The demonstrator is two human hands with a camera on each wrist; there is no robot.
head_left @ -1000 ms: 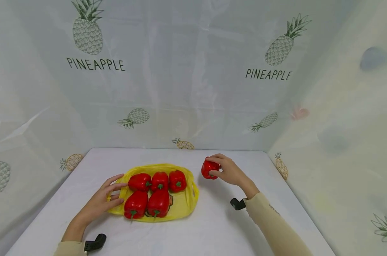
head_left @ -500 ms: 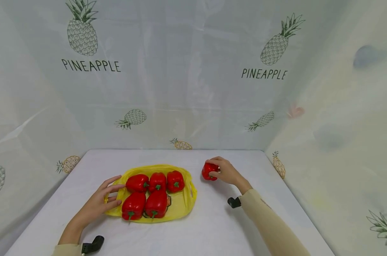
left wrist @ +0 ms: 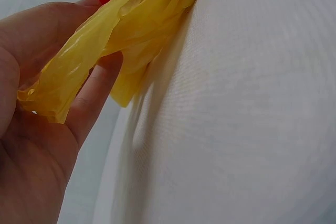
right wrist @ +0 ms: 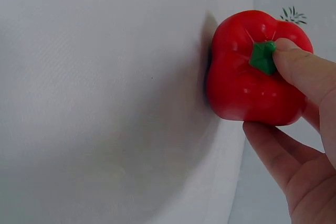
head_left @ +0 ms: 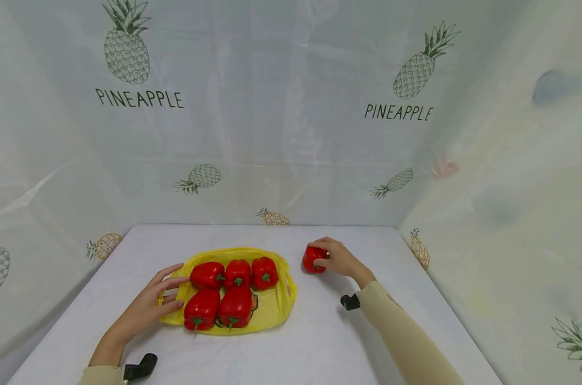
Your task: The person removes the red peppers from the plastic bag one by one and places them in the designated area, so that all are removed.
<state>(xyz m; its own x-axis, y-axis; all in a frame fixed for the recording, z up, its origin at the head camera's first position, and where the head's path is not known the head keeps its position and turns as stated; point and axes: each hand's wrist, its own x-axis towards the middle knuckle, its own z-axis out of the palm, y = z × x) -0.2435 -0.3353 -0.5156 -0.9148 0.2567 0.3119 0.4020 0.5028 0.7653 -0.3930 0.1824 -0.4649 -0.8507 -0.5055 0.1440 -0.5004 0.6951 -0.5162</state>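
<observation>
A yellow plastic bag (head_left: 270, 315) lies flat on the table with several red bell peppers (head_left: 236, 306) on it, their green stems facing the near side. My left hand (head_left: 148, 303) is at the bag's left end, fingers spread. In the left wrist view, the bag's handle (left wrist: 89, 51) drapes across those fingers. Right of the bag, my right hand (head_left: 341, 259) grips a single red bell pepper (head_left: 312, 260) at the table surface. The right wrist view shows the thumb (right wrist: 299, 66) on its green stem (right wrist: 262, 57) and other fingers against its side.
The white table (head_left: 291, 358) has its far edge near a pineapple-printed curtain (head_left: 291, 107), which also hangs along both sides. A black wrist-camera piece (head_left: 350, 302) sits by the right wrist, and a similar black piece (head_left: 141, 367) by the left.
My right hand has lowered slightly with the bell pepper, toward the table. The left hand and the peppers on the bag keep their places; the head view has shifted a little.
</observation>
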